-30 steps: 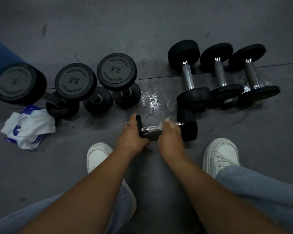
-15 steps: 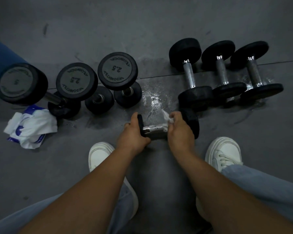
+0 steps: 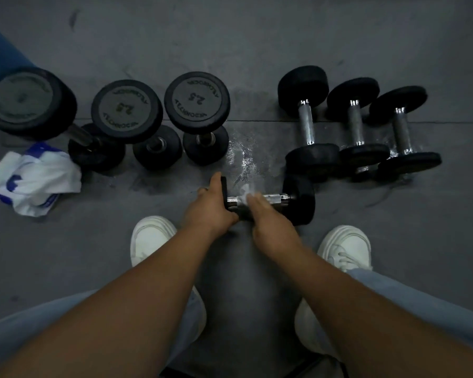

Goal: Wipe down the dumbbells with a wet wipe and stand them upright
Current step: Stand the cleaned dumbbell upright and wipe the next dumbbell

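Dense, rigid small dumbbell [image 3: 299, 199], likely slick when wet: left hand [image 3: 210, 211] gripping end disc [image 3: 224, 190], right hand [image 3: 271, 225] pinching wet wipe [image 3: 245, 190] around handle [image 3: 274, 199].

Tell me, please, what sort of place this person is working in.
Most likely a gym's weights area: upright dumbbells marked 2.5, three more dumbbells lying in a row, and dark rubber-like floor matting.

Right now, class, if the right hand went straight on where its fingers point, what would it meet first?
The wipe on the dumbbell handle; the right hand seems to touch it, depth unclear.
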